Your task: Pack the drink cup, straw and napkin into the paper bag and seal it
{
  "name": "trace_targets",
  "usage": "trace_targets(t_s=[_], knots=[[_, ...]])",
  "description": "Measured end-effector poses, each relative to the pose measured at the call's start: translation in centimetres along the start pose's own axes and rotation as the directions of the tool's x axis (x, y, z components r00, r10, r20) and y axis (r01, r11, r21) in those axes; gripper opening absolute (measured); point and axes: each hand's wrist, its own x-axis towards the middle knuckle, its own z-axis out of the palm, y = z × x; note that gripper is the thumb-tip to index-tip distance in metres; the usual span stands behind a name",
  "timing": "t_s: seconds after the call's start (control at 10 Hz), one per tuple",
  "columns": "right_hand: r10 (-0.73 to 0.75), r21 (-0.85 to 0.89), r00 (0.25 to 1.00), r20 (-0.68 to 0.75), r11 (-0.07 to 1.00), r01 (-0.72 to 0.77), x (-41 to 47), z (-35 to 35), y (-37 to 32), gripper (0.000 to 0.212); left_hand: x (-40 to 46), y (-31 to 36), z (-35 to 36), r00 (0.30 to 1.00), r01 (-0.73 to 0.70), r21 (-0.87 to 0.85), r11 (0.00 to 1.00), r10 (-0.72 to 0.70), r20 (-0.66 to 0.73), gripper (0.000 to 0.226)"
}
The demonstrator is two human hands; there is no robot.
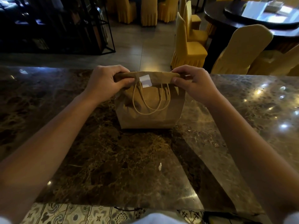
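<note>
A brown paper bag (150,115) stands upright on the dark marble counter (97,159), near its far edge. Its top is folded over toward me, and a white sticker (145,80) lies across the fold's lower edge. Two twine handles (151,102) hang down the bag's front. My left hand (106,81) pinches the left end of the fold. My right hand (192,81) pinches the right end. The drink cup, straw and napkin are not visible; the closed bag hides its contents.
A small white paper scrap (160,166) lies on the counter nearer to me. Beyond the counter are yellow-covered chairs (187,46), a dark round table (258,16) at the far right and a black metal shelf frame (56,26) at the far left.
</note>
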Motion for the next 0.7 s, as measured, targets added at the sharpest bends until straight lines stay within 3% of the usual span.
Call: trace_targets(t_s=[0.2, 0.7], knots=[[-0.027, 0.011, 0.999, 0.033, 1.000, 0.027, 0.6, 0.3, -0.1, 0.026, 0.1, 0.2, 0.0, 0.999, -0.010, 0.009, 1.000, 0.010, 0.041, 0.028], [0.027, 0.050, 1.000, 0.005, 0.998, -0.027, 0.6, 0.0, -1.4, 0.026, 0.8, 0.7, -0.1, 0.997, -0.066, 0.037, 0.997, 0.067, -0.039, 0.030]])
